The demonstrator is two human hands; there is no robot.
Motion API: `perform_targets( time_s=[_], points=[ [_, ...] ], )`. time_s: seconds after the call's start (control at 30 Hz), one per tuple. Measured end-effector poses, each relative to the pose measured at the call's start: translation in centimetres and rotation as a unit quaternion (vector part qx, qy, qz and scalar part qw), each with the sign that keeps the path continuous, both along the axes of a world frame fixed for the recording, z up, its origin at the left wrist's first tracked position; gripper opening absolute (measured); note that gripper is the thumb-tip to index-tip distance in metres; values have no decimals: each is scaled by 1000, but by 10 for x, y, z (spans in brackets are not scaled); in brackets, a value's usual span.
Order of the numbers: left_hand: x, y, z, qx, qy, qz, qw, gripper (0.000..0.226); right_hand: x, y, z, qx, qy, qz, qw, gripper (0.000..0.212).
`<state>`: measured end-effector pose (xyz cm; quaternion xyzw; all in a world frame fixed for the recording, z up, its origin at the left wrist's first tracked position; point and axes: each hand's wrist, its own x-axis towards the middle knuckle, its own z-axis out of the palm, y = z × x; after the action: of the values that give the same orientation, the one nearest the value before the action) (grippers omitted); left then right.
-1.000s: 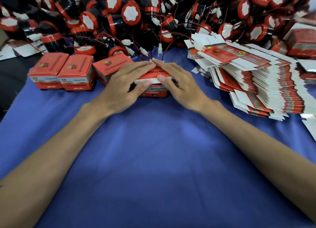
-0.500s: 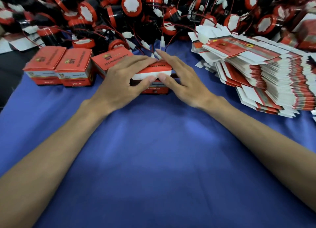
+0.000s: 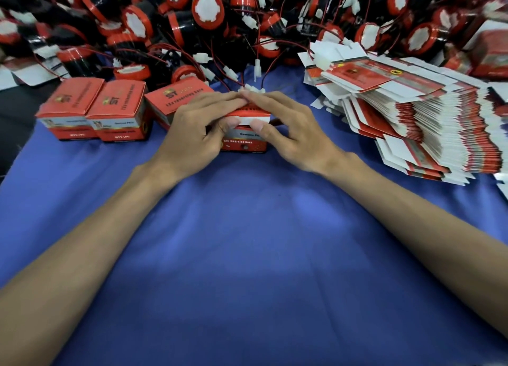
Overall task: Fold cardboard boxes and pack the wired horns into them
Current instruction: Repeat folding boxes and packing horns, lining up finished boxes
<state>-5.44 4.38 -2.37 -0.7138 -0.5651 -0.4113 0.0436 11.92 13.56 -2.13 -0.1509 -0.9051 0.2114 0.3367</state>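
A small red cardboard box (image 3: 244,141) stands on the blue cloth (image 3: 247,242) at centre. My left hand (image 3: 198,129) and my right hand (image 3: 286,129) lie over its top, fingers meeting across the lid. Both thumbs press the lid's white tuck flap (image 3: 247,120) at the front edge. The contents of the box are hidden. A big heap of black and red wired horns (image 3: 209,8) with white connectors fills the back of the table.
Three closed red boxes (image 3: 90,110) stand in a row to the left of my hands. A tall stack of flat unfolded boxes (image 3: 412,113) lies at the right. A dark gap (image 3: 13,124) shows at the table's left edge.
Both thumbs have moved up onto the white flap at the box front, and the lid sits lower. The fingers stay across the top.
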Motion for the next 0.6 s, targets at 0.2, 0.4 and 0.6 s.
perform_targets(
  time_s=[0.2,0.4,0.6],
  points=[
    [-1,-2,2,-13,12,-5,1000,38,1,1,-2,7,5,7,1000,42],
    [-4,-1,0,-65,110,-19,992,56,4,3,-1,-33,8,2,999,43],
    [-2,1,2,4,119,-25,993,40,5,2,-5,27,21,1,999,44]
  ],
)
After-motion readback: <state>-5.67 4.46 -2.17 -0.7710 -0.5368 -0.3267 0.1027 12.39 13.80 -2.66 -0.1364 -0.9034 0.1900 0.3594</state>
